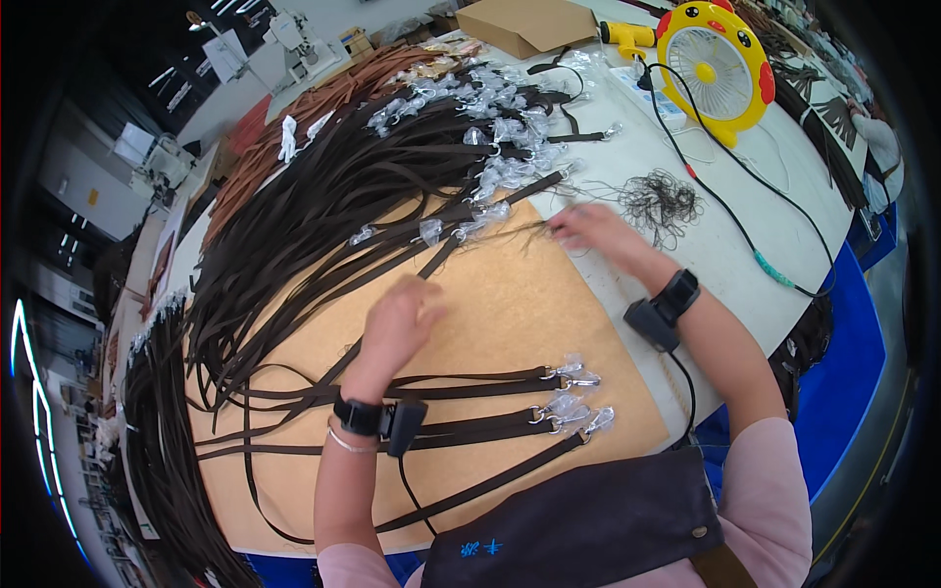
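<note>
A pale-topped bench (730, 284) fills the middle, its edges curving in the fisheye view. Along its right side hangs a bright blue sheet or panel (848, 358); its material is hard to tell. Beyond that runs a grey floor (907, 338) with a yellow line (885, 475). At the upper left stand a white machine (292, 37) and a second pale machine (152, 165). A light grey panel (74, 157) backs the left side. White strip lights (41, 416) glow against darkness at the far left.
</note>
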`<state>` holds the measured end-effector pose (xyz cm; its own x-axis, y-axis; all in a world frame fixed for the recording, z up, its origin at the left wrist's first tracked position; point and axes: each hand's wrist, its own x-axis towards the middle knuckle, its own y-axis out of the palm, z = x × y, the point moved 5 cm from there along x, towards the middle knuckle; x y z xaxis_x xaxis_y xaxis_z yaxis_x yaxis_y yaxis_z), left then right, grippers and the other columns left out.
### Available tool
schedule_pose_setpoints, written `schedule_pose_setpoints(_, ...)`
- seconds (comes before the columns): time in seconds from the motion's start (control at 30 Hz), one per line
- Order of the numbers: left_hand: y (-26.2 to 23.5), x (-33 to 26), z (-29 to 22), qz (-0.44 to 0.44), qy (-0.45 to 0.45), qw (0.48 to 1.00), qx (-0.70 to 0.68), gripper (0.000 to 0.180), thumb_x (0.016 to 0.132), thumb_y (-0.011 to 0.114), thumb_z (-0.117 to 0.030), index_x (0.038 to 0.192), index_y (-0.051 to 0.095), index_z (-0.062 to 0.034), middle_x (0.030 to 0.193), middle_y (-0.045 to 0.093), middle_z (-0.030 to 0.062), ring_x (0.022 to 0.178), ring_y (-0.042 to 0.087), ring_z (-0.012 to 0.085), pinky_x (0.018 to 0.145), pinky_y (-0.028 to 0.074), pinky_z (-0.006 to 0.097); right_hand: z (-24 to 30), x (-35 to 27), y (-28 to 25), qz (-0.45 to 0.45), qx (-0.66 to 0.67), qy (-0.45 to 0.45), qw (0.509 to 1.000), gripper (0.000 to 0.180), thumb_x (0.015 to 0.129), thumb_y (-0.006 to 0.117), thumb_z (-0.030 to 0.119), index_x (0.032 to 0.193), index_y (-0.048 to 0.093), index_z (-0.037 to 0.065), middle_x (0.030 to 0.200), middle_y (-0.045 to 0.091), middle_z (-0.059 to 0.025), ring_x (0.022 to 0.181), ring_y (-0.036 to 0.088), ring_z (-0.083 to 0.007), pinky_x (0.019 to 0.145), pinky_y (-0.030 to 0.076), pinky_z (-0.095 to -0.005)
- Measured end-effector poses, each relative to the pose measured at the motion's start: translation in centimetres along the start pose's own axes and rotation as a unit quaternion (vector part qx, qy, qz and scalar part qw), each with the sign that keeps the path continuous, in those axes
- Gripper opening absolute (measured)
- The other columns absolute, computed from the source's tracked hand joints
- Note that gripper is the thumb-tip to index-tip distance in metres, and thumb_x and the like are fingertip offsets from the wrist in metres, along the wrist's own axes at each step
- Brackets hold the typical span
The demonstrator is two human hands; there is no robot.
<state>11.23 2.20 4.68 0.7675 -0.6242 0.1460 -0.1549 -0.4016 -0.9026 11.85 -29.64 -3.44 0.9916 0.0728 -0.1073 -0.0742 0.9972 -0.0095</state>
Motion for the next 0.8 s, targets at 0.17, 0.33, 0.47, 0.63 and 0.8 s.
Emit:
schedule_pose_setpoints(0.17, 1.1, 3.6, 3.4, -0.122, -0.054, 0.984, 0.119, 0.022, 0.083, 0.074, -0.017, 0.099, 0.066, -0.0032, 0.103, 0.064, 0.0114, 0.099, 0.061, 0.0297, 0.081, 0.05, 0.041, 2.8, -2.6, -6.2, -0.239, -0.162, -0.08, 0.954, 0.033, 0.104, 0.05, 0.029, 0.119, 0.066, 0.005, 0.103, 0.068, -0.0046, 0.091, 0.061, -0.0119, 0.077, 0.051, -0.0294)
schedule_pose_setpoints(0.33, 1.1, 4.1, 2.2, -0.067, -0.128, 0.988, 0.061, 0.02, 0.078, 0.077, -0.013, 0.088, 0.061, -0.0057, 0.095, 0.064, 0.0102, 0.093, 0.061, 0.0314, 0.073, 0.049, 0.042, 6.0, -5.6, -1.7, -0.215, -0.163, -0.112, 0.957, 0.031, 0.105, 0.049, 0.028, 0.119, 0.064, 0.005, 0.09, 0.069, -0.006, 0.069, 0.062, -0.0143, 0.062, 0.048, -0.0326)
schedule_pose_setpoints(0.47, 0.1, 2.5, -1.4, -0.138, -0.008, 0.99, 0.004, 0.011, 0.08, 0.07, -0.004, 0.089, 0.063, -0.0047, 0.086, 0.063, 0.0108, 0.083, 0.061, 0.031, 0.07, 0.05, 0.041, 6.6, -5.7, 0.6, -0.156, -0.281, -0.169, 0.932, 0.027, 0.102, 0.052, 0.025, 0.117, 0.065, 0.007, 0.081, 0.068, -0.0094, 0.065, 0.062, -0.0225, 0.063, 0.049, -0.0343)
schedule_pose_setpoints(0.63, 1.7, -1.6, -6.6, -0.142, 0.218, 0.963, 0.066, 0.014, 0.078, 0.068, 0.0, 0.091, 0.064, -0.0027, 0.087, 0.062, 0.0094, 0.081, 0.061, 0.0286, 0.069, 0.051, 0.038, 7.2, -6.7, 5.1, -0.083, -0.288, -0.253, 0.92, 0.026, 0.097, 0.06, 0.029, 0.113, 0.069, 0.01, 0.082, 0.069, -0.0107, 0.07, 0.065, -0.0272, 0.064, 0.05, -0.0364)
schedule_pose_setpoints(0.8, 4.3, -2.5, -6.8, -0.082, 0.193, 0.976, 0.066, 0.011, 0.079, 0.07, -0.001, 0.086, 0.061, -0.0031, 0.085, 0.059, 0.0086, 0.078, 0.062, 0.028, 0.066, 0.052, 0.035, 4.5, -6.4, 7.7, 0.075, -0.44, -0.17, 0.878, 0.029, 0.084, 0.072, 0.036, 0.1, 0.073, 0.013, 0.077, 0.068, -0.0112, 0.074, 0.067, -0.0297, 0.065, 0.05, -0.0405)
